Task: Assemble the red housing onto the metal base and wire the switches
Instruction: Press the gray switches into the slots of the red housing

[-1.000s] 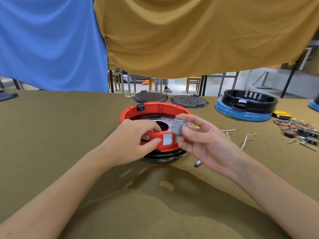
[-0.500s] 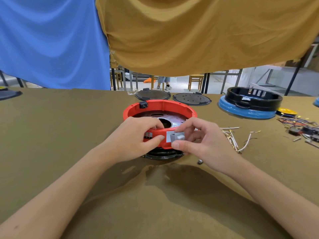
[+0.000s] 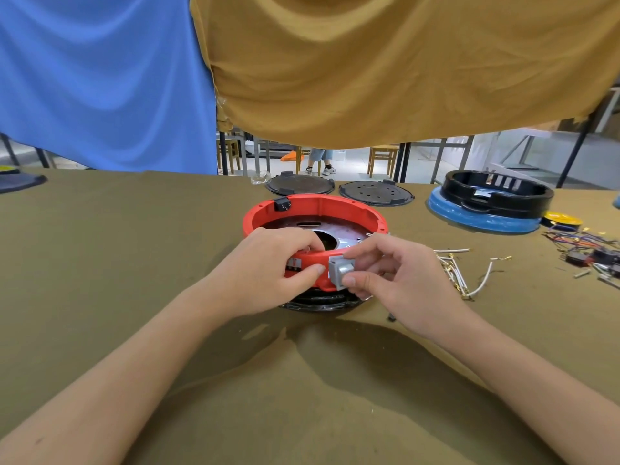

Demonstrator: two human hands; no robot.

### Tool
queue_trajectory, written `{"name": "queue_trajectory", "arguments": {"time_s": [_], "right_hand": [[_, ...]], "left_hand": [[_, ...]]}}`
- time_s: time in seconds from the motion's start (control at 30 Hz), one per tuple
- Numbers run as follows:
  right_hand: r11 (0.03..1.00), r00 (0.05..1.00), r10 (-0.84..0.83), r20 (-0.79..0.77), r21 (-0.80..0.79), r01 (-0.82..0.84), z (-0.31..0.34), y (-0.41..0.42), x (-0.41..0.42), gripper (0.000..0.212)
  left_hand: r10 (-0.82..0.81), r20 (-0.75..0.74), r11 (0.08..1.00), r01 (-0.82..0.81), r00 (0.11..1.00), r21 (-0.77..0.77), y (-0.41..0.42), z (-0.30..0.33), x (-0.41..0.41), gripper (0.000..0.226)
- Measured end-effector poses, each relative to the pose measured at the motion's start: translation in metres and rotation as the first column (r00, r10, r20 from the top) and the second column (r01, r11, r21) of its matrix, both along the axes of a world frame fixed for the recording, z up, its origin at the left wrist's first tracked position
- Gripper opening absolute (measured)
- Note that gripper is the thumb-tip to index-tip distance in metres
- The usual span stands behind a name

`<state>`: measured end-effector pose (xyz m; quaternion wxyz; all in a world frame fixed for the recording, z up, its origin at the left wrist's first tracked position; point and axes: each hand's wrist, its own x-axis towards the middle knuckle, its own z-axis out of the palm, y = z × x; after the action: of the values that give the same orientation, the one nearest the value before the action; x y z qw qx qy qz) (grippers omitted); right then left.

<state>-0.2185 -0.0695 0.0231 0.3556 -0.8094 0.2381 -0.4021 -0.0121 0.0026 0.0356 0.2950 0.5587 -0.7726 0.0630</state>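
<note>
blue and mustard cloths are hanging behind an olive-covered desk point(image 3: 117, 263), with spare black discs and another black-and-blue unit lying at the far edge; the red housing point(image 3: 322, 204) is sitting near the middle of the desk, already resting on the metal base point(image 3: 339, 238), whose shiny plate is showing through the open ring; the housing is lying flat with its open side facing up, and its near wall, the one with the switch cut-outs, is facing the person; the left hand point(image 3: 268, 270) is gripping that near wall, fingers curling over the rim and thumb pressing the outer face, steadying it; the right hand point(image 3: 396, 280) is pinching a small grey switch point(image 3: 341, 271) between thumb and fingers and holding it against the front of the wall; its flat face is pointing toward the camera, its long axis looks roughly upright; the step in hand seems to be seating a switch in its opening; the next move probably calls for squaring it to the slot and pressing straight inward while the left hand braces; loose white wires point(image 3: 469, 273) are lying just to the right, not yet connected; whether the switch is partly in, i cannot tell.
</note>
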Motion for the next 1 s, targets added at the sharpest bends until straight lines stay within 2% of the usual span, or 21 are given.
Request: {"name": "queue_trajectory", "arguments": {"time_s": [0.53,0.73,0.87,1.0], "right_hand": [[0.986,0.991,-0.131,0.009,-0.099,0.132,-0.005,0.007,0.005,0.02],[0.966,0.985,-0.173,-0.028,-0.201,0.164,-0.005,0.005,0.003,0.02],[0.956,0.985,-0.166,-0.043,-0.251,0.15,-0.001,0.002,0.002,0.02],[0.914,0.98,-0.157,-0.124,-0.394,0.096,0.007,-0.009,-0.006,0.019]], "left_hand": [[0.012,-0.007,1.0,-0.012,1.0,-0.012,0.001,0.0,-0.005,0.018],[-0.008,-0.033,1.0,0.008,0.999,-0.005,0.002,0.001,-0.007,0.026],[0.015,-0.049,1.0,-0.015,0.999,0.008,0.002,0.001,-0.009,0.022],[0.027,-0.085,0.999,-0.026,0.996,0.019,0.002,0.0,-0.012,0.019]]}}
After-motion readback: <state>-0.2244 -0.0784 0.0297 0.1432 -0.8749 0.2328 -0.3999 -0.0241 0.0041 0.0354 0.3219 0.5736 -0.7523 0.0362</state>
